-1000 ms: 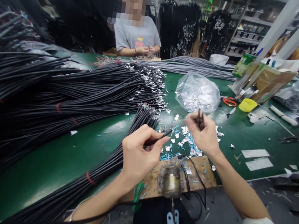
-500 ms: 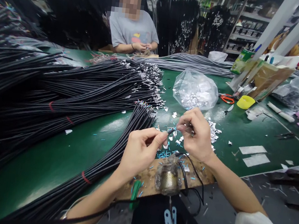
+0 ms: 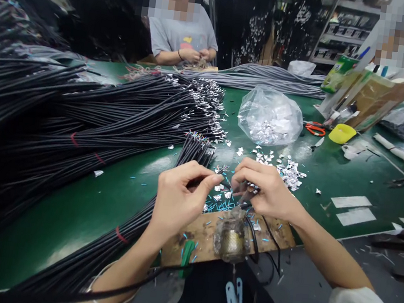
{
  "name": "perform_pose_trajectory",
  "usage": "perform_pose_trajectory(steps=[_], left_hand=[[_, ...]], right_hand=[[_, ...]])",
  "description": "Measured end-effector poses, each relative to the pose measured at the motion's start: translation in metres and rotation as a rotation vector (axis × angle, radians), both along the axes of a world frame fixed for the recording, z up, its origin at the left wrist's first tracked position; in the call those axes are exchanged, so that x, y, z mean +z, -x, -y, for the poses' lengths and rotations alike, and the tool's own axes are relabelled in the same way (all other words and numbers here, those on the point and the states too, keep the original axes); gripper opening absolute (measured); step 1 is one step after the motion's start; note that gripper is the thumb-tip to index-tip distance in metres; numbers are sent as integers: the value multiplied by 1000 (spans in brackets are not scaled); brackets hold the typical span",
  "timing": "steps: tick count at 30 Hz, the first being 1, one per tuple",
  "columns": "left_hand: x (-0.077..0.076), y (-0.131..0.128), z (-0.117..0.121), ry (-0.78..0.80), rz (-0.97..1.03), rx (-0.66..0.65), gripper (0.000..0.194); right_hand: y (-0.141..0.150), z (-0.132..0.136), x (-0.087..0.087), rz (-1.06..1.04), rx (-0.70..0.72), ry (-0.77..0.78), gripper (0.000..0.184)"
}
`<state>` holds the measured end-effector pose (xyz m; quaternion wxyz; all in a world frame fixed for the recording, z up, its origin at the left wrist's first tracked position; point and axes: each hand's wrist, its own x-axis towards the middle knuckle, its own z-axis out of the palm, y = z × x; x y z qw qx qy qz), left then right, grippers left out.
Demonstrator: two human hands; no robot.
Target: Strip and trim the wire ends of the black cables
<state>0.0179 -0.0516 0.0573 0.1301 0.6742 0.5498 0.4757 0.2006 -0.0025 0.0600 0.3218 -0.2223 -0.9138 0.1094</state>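
By the green surface's (image 3: 80, 210) edge, left hand (image 3: 180, 203) pinching a thin black cable (image 3: 222, 171), best steadied near its tip; right hand's (image 3: 265, 189) grasp unclear.

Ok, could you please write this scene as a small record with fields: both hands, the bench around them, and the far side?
Left hand: the left hand pinches a black cable near its end
Right hand: the right hand is curled beside that end, gripping a dark object, partly hidden
Below: wooden board, bearing a wrapped brass-coloured object
Loose bits: blue pieces and silver scraps
Beyond: clear bag with silver pieces inside
Far side: co-worker, both hands together
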Motion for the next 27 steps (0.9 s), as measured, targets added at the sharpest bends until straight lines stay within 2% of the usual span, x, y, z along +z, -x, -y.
perform_pose_trajectory(steps=[3, 5, 6, 10, 14, 16, 19, 23, 25, 27], left_hand=[[-3, -2, 0, 34, 8, -32, 12], [-5, -6, 1, 27, 51, -34, 9], [-6, -8, 1, 8, 72, -21, 9], [-7, -11, 2, -52, 147, 52, 5], [-7, -10, 4, -61, 163, 40, 6], [-7, -9, 4, -98, 127, 28, 6], [-7, -8, 3, -123, 107, 3, 5], [-4, -4, -2, 47, 154, -171, 9], [-3, -4, -3, 117, 156, -236, 15], [-3, -6, -2, 119, 131, -201, 18]], right_hand=[[1, -3, -3, 111, -236, -115, 27], [2, -3, -4, 50, -390, -162, 25], [2, -2, -4, -3, -418, -149, 24], [2, 0, -3, -213, -293, -12, 19], [3, -1, 0, -385, -201, 83, 8], [5, -2, 0, -457, -182, 216, 5], [8, -4, -3, -549, -115, 485, 18], [10, -5, -6, -550, 200, 767, 28], [10, -4, -5, -486, 275, 749, 26], [9, -3, -3, -441, 134, 552, 18]])
